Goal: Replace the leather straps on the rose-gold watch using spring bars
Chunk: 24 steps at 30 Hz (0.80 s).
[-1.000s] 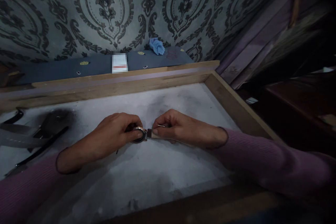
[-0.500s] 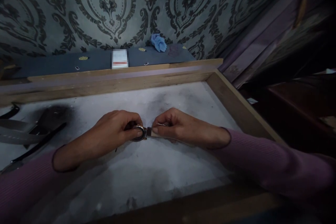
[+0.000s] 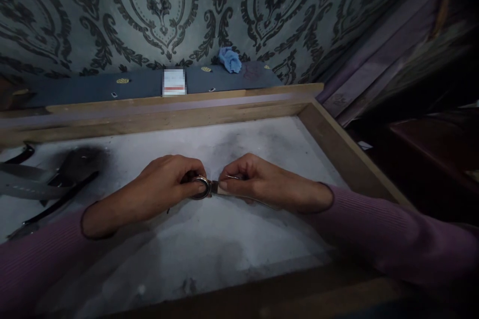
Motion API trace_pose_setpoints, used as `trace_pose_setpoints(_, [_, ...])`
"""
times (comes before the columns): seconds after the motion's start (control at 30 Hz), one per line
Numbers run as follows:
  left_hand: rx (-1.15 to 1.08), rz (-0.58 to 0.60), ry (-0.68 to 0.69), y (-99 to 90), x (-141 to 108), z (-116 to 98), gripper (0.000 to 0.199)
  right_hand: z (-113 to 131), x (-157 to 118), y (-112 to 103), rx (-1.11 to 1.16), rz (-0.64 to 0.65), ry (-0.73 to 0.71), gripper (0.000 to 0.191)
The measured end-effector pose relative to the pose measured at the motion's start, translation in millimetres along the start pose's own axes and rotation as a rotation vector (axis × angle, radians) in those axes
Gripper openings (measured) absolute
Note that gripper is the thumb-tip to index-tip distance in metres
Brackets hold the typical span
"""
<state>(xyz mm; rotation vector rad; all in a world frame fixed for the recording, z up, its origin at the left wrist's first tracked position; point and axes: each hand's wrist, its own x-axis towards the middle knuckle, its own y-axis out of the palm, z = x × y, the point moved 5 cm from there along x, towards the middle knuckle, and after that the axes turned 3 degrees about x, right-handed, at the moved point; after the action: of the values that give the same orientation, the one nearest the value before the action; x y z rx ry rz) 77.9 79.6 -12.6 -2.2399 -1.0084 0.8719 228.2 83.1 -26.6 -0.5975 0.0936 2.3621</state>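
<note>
A: Watch (image 3: 206, 192) loc?
B: Mid-surface (image 3: 209, 244), btwn both hands. L hand (image 3: 168, 179) pinched on it, thumb on top; R hand (image 3: 258, 179) pinched on the strap (image 3: 215, 187) just beside, w/ a thin metal bit (image 3: 234, 177) at its fingers.
A: Strap attached?
B: Can't tell, joint's too small.
A: Risks?
B: Imo strap end slips out of line if R pulls while L's grip rolls. Metal bit could skid & scratch the watch, esp. in low light. Dropped small part might get lost near the loose straps (image 3: 26, 184), far L.
</note>
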Motion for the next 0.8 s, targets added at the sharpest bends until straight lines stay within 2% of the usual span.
trace_pose_setpoints(0.8, [0.01, 0.001, 0.029, -0.3, 0.1, 0.0, 0.017, -3.1, 1.9, -0.9, -0.054, 0.007, -0.027, 0.023])
